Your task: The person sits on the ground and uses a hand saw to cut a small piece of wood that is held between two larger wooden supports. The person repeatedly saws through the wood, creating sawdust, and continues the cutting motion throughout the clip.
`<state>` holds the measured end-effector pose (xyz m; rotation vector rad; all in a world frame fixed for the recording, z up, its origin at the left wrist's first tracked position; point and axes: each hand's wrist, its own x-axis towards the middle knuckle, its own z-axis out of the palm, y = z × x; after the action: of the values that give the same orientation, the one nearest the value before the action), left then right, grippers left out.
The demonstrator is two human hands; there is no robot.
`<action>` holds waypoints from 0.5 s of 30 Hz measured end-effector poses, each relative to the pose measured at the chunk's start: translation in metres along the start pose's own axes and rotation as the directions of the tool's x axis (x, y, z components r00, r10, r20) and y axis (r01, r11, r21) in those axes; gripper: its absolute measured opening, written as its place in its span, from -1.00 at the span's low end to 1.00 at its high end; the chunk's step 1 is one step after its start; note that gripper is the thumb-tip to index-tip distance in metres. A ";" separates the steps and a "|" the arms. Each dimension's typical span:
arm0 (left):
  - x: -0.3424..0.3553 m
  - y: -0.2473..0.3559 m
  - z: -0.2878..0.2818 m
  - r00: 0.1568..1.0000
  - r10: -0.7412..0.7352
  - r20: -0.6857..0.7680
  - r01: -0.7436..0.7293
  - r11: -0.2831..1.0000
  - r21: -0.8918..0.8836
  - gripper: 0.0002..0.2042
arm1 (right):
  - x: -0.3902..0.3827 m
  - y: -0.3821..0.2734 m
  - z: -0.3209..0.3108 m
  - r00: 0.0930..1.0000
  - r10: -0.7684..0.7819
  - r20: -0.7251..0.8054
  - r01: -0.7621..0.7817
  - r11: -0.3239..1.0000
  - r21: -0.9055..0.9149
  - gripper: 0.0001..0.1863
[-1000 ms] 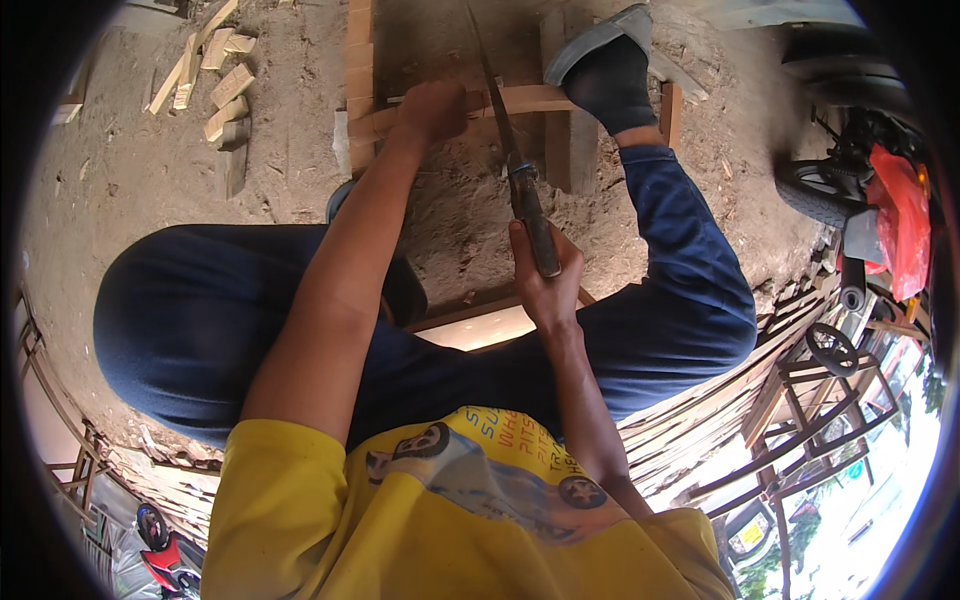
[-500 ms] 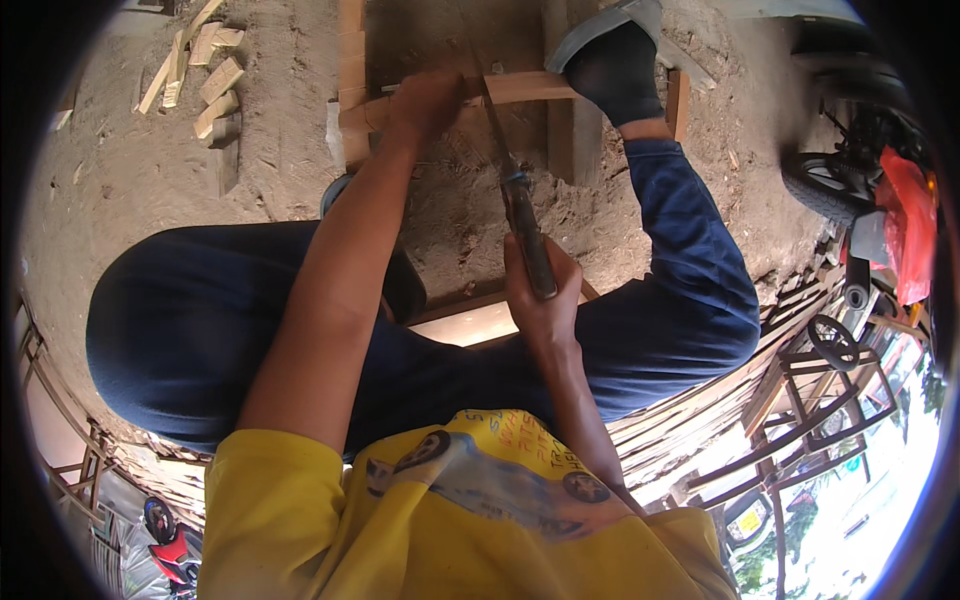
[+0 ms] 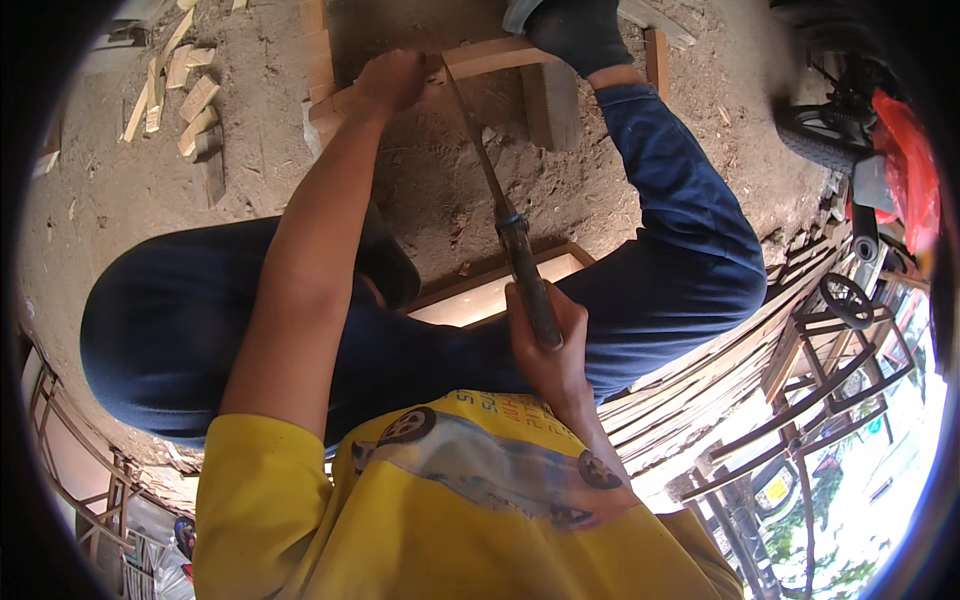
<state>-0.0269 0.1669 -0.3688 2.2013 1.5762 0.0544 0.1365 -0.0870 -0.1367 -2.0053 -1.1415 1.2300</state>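
Note:
My right hand [image 3: 562, 345] is closed round the dark, straight handle of a handsaw [image 3: 522, 265]. Its narrow blade [image 3: 482, 150] runs away from me, and the far part meets a long wooden strip [image 3: 490, 60]. My left hand [image 3: 392, 80] is closed on that strip, just left of the blade. The strip lies crosswise above the ground, near a thick wooden block [image 3: 550, 105]. My right foot [image 3: 578, 35], in a dark sock and grey footwear, presses at the strip's right part. The blade's tip is blurred.
Several offcuts [image 3: 198, 100] lie on the dirt floor [image 3: 255, 140] at the far left. A wooden frame [image 3: 480, 295] is beneath my legs. To the right are a motorbike wheel [image 3: 825, 135], a red plastic bag [image 3: 905, 170] and stacked wooden slats [image 3: 690, 390].
My right hand has drawn the saw back toward me. My left hand stays on the strip. The whole view has shifted, so the strip and foot sit higher and further left.

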 end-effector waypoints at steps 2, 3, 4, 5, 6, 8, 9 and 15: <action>0.003 -0.003 -0.003 1.000 -0.001 0.016 0.001 1.000 0.003 -0.79 | -0.039 -0.008 -0.017 0.999 0.001 -0.034 -0.003 0.999 -0.051 -0.75; 0.004 -0.004 -0.001 0.999 -0.001 0.033 0.001 1.000 0.007 -0.77 | -0.048 -0.008 -0.023 0.999 -0.011 -0.035 0.008 0.997 -0.077 -0.79; 0.005 -0.005 0.000 0.999 -0.003 0.051 0.002 1.000 0.012 -0.75 | -0.061 -0.009 -0.028 0.999 -0.014 -0.034 0.010 0.995 -0.102 -0.82; 0.005 -0.003 -0.001 0.999 -0.003 0.033 0.002 1.000 0.026 -0.73 | -0.052 -0.009 -0.026 1.000 0.010 -0.010 -0.011 0.997 -0.077 -0.86; 0.001 0.002 -0.001 1.000 0.000 0.019 -0.001 0.999 0.033 -0.71 | -0.036 -0.010 -0.019 0.999 0.039 0.012 -0.038 0.998 -0.055 -0.89; 0.001 0.003 0.006 1.000 0.019 -0.003 -0.018 0.999 0.035 -0.71 | -0.021 -0.015 -0.013 0.998 0.043 0.040 -0.040 0.998 -0.056 -0.92; 0.004 -0.004 0.011 0.999 0.035 -0.012 -0.035 0.998 0.043 -0.75 | -0.018 -0.019 -0.009 0.999 0.013 0.047 -0.010 0.998 -0.066 -0.92; 0.003 -0.012 0.005 1.000 0.018 -0.012 -0.018 0.999 0.048 -0.82 | -0.063 -0.015 -0.032 0.993 -0.115 -0.017 0.113 0.991 -0.069 -0.84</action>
<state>-0.0354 0.1713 -0.3785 2.2562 1.5804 0.0362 0.1447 -0.1335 -0.0821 -1.9678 -1.2851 1.1246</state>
